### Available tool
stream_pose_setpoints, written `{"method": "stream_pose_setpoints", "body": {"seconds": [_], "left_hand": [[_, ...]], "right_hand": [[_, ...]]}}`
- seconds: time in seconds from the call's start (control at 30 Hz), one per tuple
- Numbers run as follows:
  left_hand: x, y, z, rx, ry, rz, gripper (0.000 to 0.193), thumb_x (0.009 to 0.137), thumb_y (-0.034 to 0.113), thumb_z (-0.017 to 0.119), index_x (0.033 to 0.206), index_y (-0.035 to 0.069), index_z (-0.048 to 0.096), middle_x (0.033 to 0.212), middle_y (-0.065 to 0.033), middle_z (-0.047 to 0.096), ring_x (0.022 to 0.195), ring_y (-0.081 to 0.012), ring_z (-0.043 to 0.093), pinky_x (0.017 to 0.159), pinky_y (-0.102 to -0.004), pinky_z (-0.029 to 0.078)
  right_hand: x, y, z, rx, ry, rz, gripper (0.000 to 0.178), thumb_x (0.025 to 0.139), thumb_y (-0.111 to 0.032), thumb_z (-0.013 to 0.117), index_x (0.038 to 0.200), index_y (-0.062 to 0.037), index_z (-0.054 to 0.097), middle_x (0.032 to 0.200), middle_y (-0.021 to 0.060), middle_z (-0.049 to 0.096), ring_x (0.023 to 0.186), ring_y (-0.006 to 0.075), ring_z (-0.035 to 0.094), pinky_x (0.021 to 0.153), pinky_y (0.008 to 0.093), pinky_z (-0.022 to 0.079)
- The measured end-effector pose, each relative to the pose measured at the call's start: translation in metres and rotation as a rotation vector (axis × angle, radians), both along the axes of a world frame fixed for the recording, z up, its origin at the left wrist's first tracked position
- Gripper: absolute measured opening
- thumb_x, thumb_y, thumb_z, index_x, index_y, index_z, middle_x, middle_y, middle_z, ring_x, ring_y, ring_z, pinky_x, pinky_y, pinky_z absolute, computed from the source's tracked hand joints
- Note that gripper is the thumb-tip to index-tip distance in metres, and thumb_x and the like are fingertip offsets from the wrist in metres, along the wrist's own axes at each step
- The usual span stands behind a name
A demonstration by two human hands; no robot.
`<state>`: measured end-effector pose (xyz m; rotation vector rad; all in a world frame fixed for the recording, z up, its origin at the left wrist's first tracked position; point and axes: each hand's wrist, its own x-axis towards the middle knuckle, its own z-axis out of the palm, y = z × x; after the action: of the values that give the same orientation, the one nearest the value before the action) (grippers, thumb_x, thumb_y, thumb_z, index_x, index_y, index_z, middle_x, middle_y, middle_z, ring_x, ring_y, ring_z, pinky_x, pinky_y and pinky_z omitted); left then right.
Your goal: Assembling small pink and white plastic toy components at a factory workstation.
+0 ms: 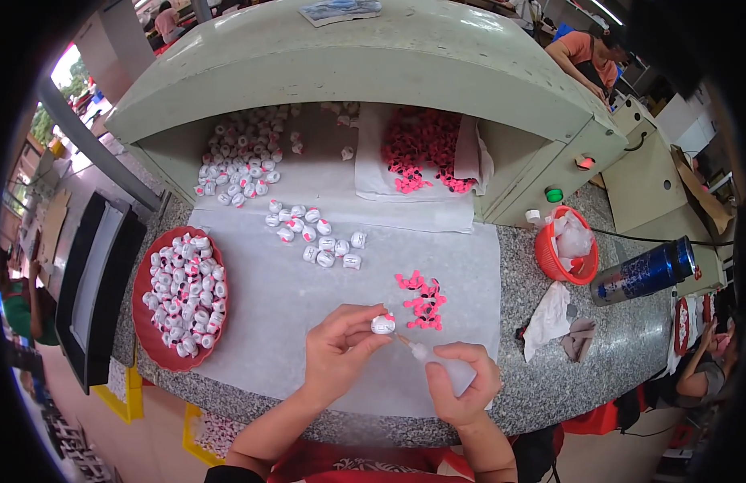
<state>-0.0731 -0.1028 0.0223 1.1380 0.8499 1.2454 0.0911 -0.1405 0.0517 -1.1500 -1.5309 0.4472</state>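
Near the front of the white paper sheet (260, 322), my left hand (334, 358) pinches a small round white piece (382, 324) with a pink spot and dark markings. My right hand (473, 394) is wrapped round a translucent white squeeze bottle (455, 373). The bottle's thin nozzle points at the piece's lower right; whether it touches cannot be made out. Just beyond the bottle lie small pink pieces (425, 304), some with black parts. Several similar white pieces (325, 244) sit loosely on the sheet, farther away and to the left.
A grey-green metal housing (373, 68) spans the back, with heaps of white pieces (240, 149) and pink pieces (421, 145) beneath it. A red dish (155, 342) of white pieces stands left. On the right are an orange basket (564, 270), cloths (547, 322) and a blue tumbler (642, 271).
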Motion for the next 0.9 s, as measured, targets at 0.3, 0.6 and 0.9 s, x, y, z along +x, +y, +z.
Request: {"method": "stream_pose_setpoints", "body": {"seconds": [0.3,0.6,0.9], "left_hand": [[0.0000,-0.0004,-0.0013,0.027,0.028,0.008,0.035,0.073,-0.015,0.057,0.106,-0.005,0.053,0.104,-0.0138,0.053,0.093,-0.0205,0.059,0.079,-0.0270,0.051],[0.0008,-0.0001,-0.0012,0.073,0.088,0.021,0.033,0.072,-0.015,0.057,0.104,-0.005,0.055,0.103,-0.0137,0.053,0.090,-0.0194,0.059,0.077,-0.0267,0.053],[-0.0005,0.0012,-0.0003,0.131,0.210,0.041,0.034,0.071,-0.017,0.057,0.103,-0.005,0.056,0.104,-0.0137,0.052,0.090,-0.0191,0.059,0.077,-0.0264,0.052]], "right_hand": [[-0.0013,0.0021,0.0002,0.020,-0.020,0.019,0.021,0.066,-0.001,0.066,0.086,0.0009,0.057,0.075,0.0120,0.063,0.060,0.0181,0.062,0.052,0.0250,0.047],[-0.0043,0.0022,0.0021,0.002,-0.007,0.040,0.019,0.066,0.000,0.065,0.083,0.0001,0.057,0.072,0.0119,0.062,0.058,0.0187,0.061,0.051,0.0249,0.046],[0.0017,0.0032,0.0057,-0.013,-0.038,0.072,0.018,0.065,-0.001,0.065,0.082,-0.0009,0.058,0.070,0.0117,0.062,0.055,0.0196,0.060,0.050,0.0257,0.046]]}}
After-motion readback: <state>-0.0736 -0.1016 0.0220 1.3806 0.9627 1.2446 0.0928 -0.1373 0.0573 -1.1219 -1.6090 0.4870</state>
